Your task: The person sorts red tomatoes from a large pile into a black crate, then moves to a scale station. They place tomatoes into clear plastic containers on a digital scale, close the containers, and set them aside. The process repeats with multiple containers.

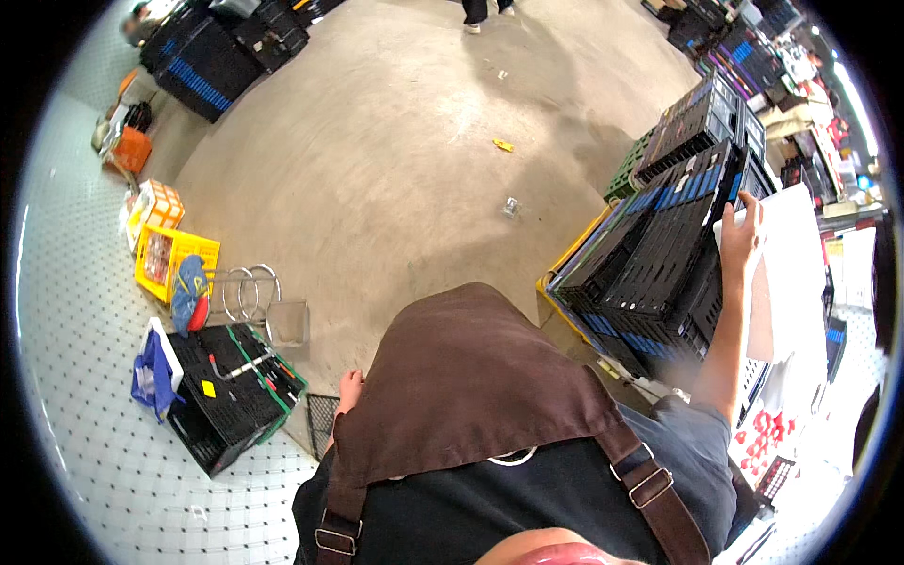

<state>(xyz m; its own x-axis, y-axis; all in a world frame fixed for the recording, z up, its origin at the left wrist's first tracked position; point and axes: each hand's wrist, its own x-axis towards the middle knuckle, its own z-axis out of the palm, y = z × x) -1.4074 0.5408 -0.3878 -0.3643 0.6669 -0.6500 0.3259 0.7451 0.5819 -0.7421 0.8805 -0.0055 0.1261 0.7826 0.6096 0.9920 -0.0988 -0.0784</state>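
At the upper right, my right hand (741, 224) rests at the edge of a white sheet-like surface (791, 247), its fingers apart, just beside a tall stack of black folding crates (657, 261). Whether it presses on the white edge or only touches it is unclear. Low by my hip, my left hand (350, 390) hangs partly behind the brown apron (487, 374); its fingers are mostly hidden. Nothing can be made out in it.
Black crates (226, 381) with green edges, a metal-framed stool (247, 293) and a yellow crate (176, 258) stand left. A yellow base (565, 261) lies under the right stack. Small litter (511, 207) dots the concrete floor. Another person's legs (474, 13) show at the top.
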